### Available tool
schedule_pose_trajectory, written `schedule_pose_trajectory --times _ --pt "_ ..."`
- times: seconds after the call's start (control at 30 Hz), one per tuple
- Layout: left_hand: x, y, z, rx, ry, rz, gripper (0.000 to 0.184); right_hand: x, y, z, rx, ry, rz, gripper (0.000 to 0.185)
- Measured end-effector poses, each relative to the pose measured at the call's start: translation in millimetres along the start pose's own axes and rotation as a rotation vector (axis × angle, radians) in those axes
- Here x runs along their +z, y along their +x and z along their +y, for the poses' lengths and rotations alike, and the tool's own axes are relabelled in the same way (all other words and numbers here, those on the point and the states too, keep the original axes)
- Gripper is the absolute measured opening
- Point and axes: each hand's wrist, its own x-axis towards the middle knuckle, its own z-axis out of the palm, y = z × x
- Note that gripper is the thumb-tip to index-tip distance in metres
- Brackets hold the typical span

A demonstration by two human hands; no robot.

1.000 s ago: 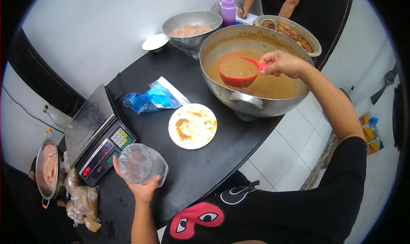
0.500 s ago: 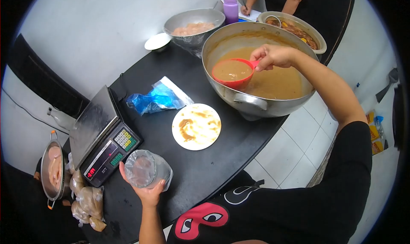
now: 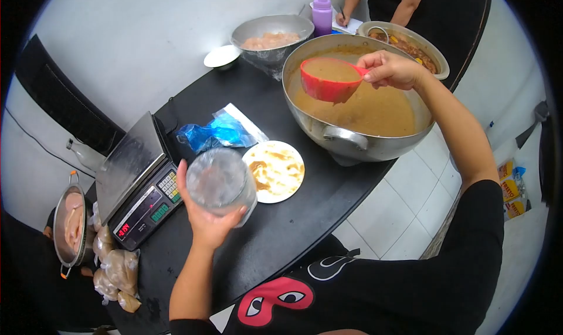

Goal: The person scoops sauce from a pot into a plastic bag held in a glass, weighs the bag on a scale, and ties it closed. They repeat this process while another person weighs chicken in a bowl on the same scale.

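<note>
My right hand (image 3: 392,70) grips the short handle of a red scoop (image 3: 329,90), filled with thick brown sauce. The scoop hangs above the big metal pot (image 3: 340,137), which holds more of the same brown sauce (image 3: 375,113). Sauce clings to the scoop's underside. In my left hand (image 3: 212,222) is a clear container (image 3: 218,179) with a plastic bag lining it; fingers and thumb wrap round its sides. The container is held over the table, partly in front of a sauce-smeared white plate (image 3: 280,177).
A digital scale (image 3: 138,171) stands left of my left hand, with tied bags of brown sauce (image 3: 120,270) nearby. Blue plastic bags (image 3: 217,133) lie behind the plate. Farther back are a bowl of raw meat (image 3: 272,48), a purple bottle (image 3: 322,18) and another person's writing hand (image 3: 343,19).
My right hand has lifted the full scoop up from the sauce and slightly right. My left hand has raised the lined container and moved it toward the plate.
</note>
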Motion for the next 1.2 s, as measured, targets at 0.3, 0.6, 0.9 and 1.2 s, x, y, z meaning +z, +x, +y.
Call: schedule_pose_trajectory --times 0.3,0.6,0.9,1.2 --pt "73.6 87.9 35.7 0.183 0.019 -0.196 0.112 -33.2 -32.5 -39.6 -0.067 -0.142 0.144 0.016" --pt "110.2 142.3 56.5 0.232 0.061 -0.19 0.112 -59.5 -33.7 -93.7 -0.127 -0.349 0.179 0.023" --pt "131.8 161.1 39.8 0.198 -0.206 -0.232 0.116 -3.2 -38.7 -190.2 -0.022 -0.62 0.403 0.025" --pt "144.7 161.6 37.2 0.155 -0.294 -0.257 0.12 31.0 -35.7 -226.2 -0.057 -1.226 0.437 0.02"
